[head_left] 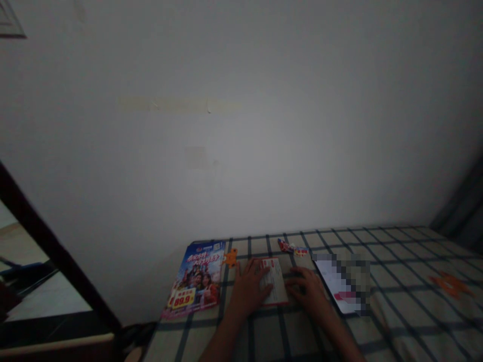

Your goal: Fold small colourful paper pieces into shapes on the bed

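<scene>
While the left hand [249, 281] is lying spread over the left side of the white-and-red booklet [279, 284], its grip released, the right hand [307, 287] is resting bent just beside the right edge; whether its fingertips are pinching that edge, I cannot tell. The booklet is lying between the flyer [199, 276] at the checked cloth's [400, 281] far left corner and the lit-screen device [334, 284], its long axis running toward the far edge.
</scene>
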Motion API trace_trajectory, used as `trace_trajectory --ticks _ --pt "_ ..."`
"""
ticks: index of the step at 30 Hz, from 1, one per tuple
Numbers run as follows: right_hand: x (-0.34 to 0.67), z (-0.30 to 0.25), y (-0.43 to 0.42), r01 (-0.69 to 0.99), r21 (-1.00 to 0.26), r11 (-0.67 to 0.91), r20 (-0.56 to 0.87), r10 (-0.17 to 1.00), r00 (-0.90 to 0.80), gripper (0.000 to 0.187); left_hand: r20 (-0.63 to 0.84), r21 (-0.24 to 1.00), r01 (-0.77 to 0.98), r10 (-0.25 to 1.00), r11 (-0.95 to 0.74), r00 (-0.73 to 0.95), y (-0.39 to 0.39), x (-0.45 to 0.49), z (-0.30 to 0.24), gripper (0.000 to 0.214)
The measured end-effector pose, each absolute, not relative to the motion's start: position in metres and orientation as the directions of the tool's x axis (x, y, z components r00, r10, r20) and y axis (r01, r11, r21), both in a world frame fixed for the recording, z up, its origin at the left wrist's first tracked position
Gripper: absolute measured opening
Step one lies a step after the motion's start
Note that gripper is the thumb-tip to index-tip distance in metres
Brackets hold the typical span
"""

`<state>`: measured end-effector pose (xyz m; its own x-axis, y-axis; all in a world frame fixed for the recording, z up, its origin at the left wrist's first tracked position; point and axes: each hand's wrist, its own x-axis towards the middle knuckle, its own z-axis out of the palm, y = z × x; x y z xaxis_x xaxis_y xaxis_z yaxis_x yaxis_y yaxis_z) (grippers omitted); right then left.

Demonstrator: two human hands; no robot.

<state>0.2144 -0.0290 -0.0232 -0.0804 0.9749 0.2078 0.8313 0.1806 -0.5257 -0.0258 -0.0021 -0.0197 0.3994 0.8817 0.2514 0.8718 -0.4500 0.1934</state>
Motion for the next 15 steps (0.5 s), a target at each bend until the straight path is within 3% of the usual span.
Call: trace_trajectory --ticks 7,15 --pt "0.202 -0.012 -0.016 0.866 -0.484 0.127 0.171 0.984 -0.049 0.017 0.231 0.195 0.864 0.878 -0.464 0.42 -0.001 -0.025 -0.018 0.053" --pt "0.189 -0.01 -0.001 0.913 -0.403 0.061 0.25 0.967 0.046 0.014 0.212 0.183 0.867 0.88 -0.463 0.426 0.0 -0.026 -0.019 0.052"
